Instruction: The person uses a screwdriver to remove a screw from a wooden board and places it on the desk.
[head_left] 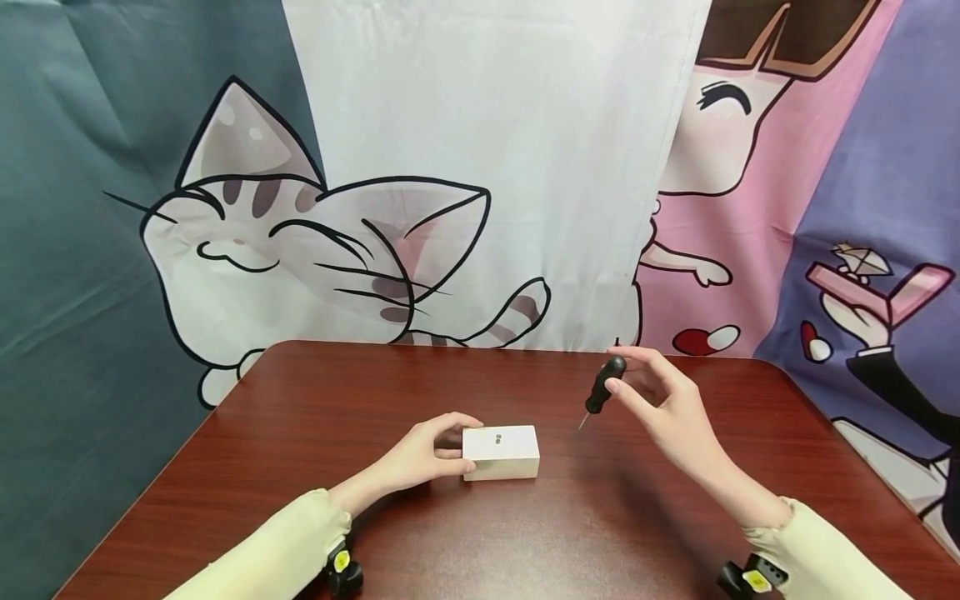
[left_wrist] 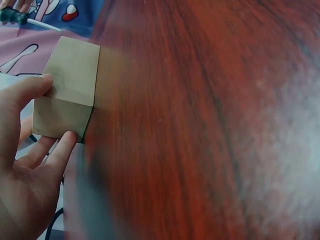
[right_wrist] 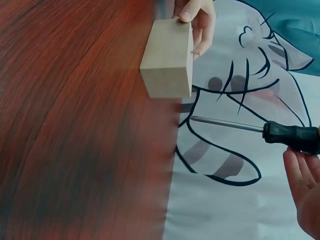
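Note:
A pale wooden block [head_left: 501, 467] rests on the table, with a small metal piece [head_left: 498, 439], perhaps a screw, on its top face. My left hand [head_left: 429, 451] holds the block by its left end, thumb on the near side. In the left wrist view, the thumb and fingers touch the block [left_wrist: 74, 70] at one end. To the right, my right hand [head_left: 663, 404] holds a black-handled screwdriver [head_left: 606, 385] above the table, its thin metal shaft slanting down to the left. The right wrist view shows the screwdriver [right_wrist: 292, 136] apart from the block [right_wrist: 167, 47].
The dark red-brown wooden table [head_left: 360, 383] spreads under both hands. A curtain [head_left: 480, 100] with cartoon drawings hangs behind its far edge. Black devices with yellow tags are strapped at both wrists, the left one [head_left: 343, 571] close to the tabletop.

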